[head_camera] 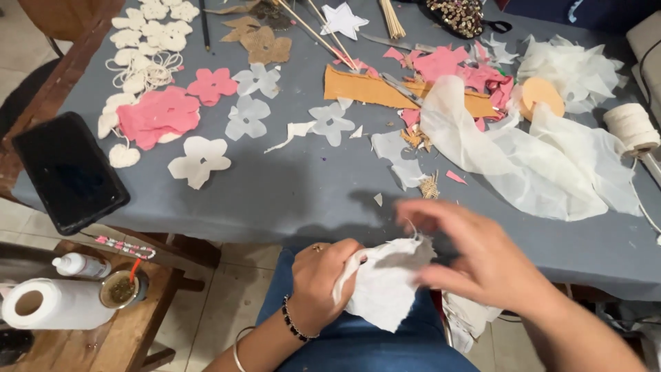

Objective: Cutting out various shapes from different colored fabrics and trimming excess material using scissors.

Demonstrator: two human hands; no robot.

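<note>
While you are sitting at the grey-covered table (pixel 289 200), your left hand (pixel 320 282) is closing around the left edge of a white fabric piece (pixel 385 279), fingers curled and gripping it with a fold bunched between thumb and forefinger. Your right hand (pixel 475 258) is hovering at the cloth's upper right edge, blurred by motion; its fingers are looking loosely spread and bent toward the frayed top, but whether they are actually pinching a thread or the edge, you cannot tell from this view. The fabric is hanging just below the table's near edge, over your lap, between both hands.

Judging by how it is drooping and creasing, the piece is looking very light, thin and limp, with no stiffness of its own, so it is sagging wherever you are not supporting it. Its edges are looking ragged and a loose thread is standing up at the top, which suggests it is fraying easily; pulling hard at the rim is likely to be tearing threads out. Gripping a little inside the edge, with a doubled fold as your left hand is doing, seems the safer hold.

On the table beyond, white petal cut-outs (pixel 200 160), pink flower shapes (pixel 160 116), a long sheer white cloth (pixel 544 162), a tan strip (pixel 372 91) and a spool of cord (pixel 632 127) are lying spread about, well apart from your hands. A dark phone (pixel 69 171) is resting at the left corner.
</note>
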